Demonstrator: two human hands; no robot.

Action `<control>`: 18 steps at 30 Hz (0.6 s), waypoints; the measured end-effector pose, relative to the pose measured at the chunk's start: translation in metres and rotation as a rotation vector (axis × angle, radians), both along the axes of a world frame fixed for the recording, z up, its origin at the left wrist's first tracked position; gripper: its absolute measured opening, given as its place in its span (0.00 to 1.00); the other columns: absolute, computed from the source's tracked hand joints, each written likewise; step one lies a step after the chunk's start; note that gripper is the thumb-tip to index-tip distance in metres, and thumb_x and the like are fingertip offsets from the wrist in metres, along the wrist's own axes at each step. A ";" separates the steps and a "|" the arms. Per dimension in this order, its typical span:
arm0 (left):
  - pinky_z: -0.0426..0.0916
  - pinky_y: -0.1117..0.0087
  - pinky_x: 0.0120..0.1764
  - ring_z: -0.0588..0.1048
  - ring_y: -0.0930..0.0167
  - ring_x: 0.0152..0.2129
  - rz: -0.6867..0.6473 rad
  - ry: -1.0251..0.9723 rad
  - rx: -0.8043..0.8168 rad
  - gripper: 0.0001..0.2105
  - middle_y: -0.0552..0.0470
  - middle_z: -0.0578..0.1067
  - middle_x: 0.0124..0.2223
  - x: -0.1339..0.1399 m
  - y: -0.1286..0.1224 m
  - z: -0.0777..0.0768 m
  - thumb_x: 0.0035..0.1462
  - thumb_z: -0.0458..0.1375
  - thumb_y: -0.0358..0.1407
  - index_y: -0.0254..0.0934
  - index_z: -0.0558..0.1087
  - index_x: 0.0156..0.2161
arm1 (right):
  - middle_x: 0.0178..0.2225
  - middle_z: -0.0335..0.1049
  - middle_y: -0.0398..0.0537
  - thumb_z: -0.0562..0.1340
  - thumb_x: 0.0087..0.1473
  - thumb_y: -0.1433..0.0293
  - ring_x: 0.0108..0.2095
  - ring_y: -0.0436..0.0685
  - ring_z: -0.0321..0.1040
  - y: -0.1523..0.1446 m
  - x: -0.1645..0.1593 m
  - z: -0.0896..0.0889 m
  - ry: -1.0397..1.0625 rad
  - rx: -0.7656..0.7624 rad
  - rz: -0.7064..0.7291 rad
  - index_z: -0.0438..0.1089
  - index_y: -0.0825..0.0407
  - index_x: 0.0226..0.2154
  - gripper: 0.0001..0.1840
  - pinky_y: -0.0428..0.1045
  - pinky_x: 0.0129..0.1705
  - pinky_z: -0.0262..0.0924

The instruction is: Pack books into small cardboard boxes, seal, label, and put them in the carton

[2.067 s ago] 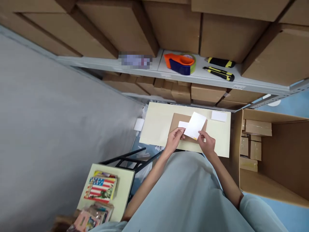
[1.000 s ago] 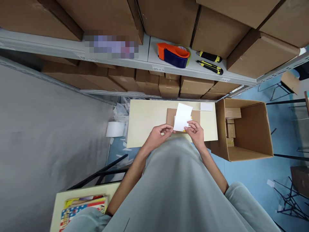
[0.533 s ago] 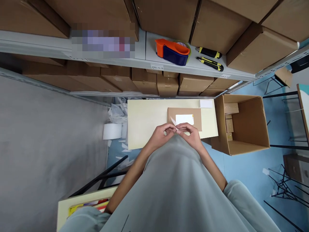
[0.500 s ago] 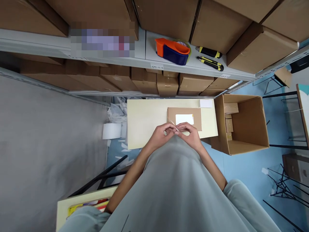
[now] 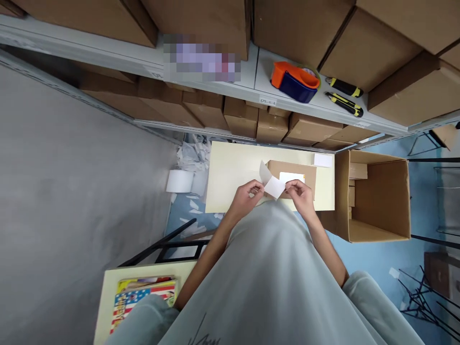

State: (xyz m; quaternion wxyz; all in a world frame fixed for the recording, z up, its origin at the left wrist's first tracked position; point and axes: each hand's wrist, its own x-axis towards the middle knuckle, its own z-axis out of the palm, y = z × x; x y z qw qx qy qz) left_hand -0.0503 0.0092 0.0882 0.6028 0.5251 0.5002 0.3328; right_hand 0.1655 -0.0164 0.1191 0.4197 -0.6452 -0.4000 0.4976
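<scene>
Between my hands is a small white paper label [image 5: 275, 187], stretched out over the front of a flat cardboard box [image 5: 309, 183]. A second leaf of it curls up at the left, perhaps its backing. My left hand [image 5: 247, 199] pinches the label's left edge between thumb and fingers. At the right corner, my right hand [image 5: 302, 195] grips it the same way. The box lies on the cream table [image 5: 230, 172], and a white label with a small orange mark [image 5: 292, 178] sits on its top, partly hidden by my fingers.
A white stack of paper [image 5: 322, 160] lies at the table's back right. Beside the table stands a large open carton [image 5: 379, 196] with small boxes inside. The shelf above holds an orange tape dispenser [image 5: 296, 81], utility knives [image 5: 344, 87] and cartons. Magazines [image 5: 143, 299] lie lower left.
My hands have moved apart, and the small white piece pinched between them now shows as an opened-out label with a curling leaf. The view has swung left.
</scene>
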 end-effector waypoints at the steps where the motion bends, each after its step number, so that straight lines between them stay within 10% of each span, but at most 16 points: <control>1: 0.72 0.66 0.42 0.78 0.68 0.34 0.044 0.005 -0.025 0.08 0.52 0.79 0.34 -0.009 0.001 -0.005 0.57 0.60 0.42 0.40 0.74 0.33 | 0.34 0.78 0.45 0.69 0.55 0.59 0.36 0.57 0.74 0.002 -0.002 -0.001 -0.006 0.005 -0.007 0.77 0.47 0.32 0.09 0.54 0.43 0.72; 18: 0.64 0.72 0.24 0.70 0.73 0.17 0.754 0.444 -0.253 0.07 0.58 0.74 0.26 -0.224 0.092 -0.073 0.53 0.56 0.36 0.38 0.72 0.37 | 0.32 0.77 0.46 0.70 0.59 0.54 0.34 0.58 0.74 0.011 -0.063 -0.006 -0.039 0.010 0.002 0.77 0.47 0.33 0.14 0.54 0.40 0.72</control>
